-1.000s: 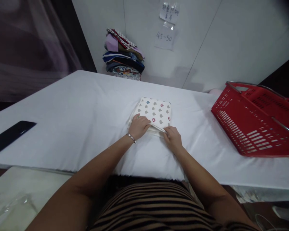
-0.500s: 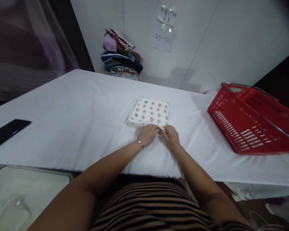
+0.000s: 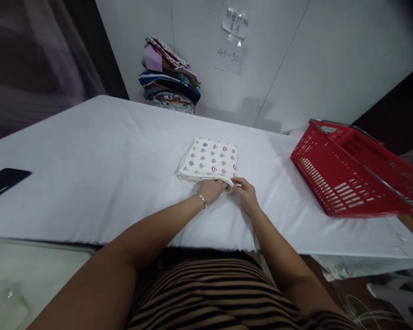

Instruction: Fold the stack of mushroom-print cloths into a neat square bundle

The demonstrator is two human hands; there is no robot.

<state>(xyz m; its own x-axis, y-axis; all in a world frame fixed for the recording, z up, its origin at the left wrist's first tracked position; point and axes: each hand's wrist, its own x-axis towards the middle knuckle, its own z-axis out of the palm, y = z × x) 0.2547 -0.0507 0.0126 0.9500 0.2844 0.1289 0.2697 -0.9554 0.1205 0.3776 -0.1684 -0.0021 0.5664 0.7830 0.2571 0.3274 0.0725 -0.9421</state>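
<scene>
A folded white cloth printed with small grey, red and blue mushrooms [image 3: 209,160] lies on the white table [image 3: 99,178] in front of me. My left hand [image 3: 212,189], a bracelet on its wrist, has its fingers curled on the cloth's near edge. My right hand [image 3: 245,191] pinches the cloth's near right corner, close beside the left hand.
A red plastic basket [image 3: 347,176] with metal handles stands at the right. A stack of folded clothes [image 3: 169,78] rests against the wall at the back. A black phone [image 3: 3,181] lies at the left edge. Paper notes [image 3: 231,43] hang on the wall.
My left hand slid from the top of the cloth to its near edge, beside my right hand. The view drifted a little to the right.
</scene>
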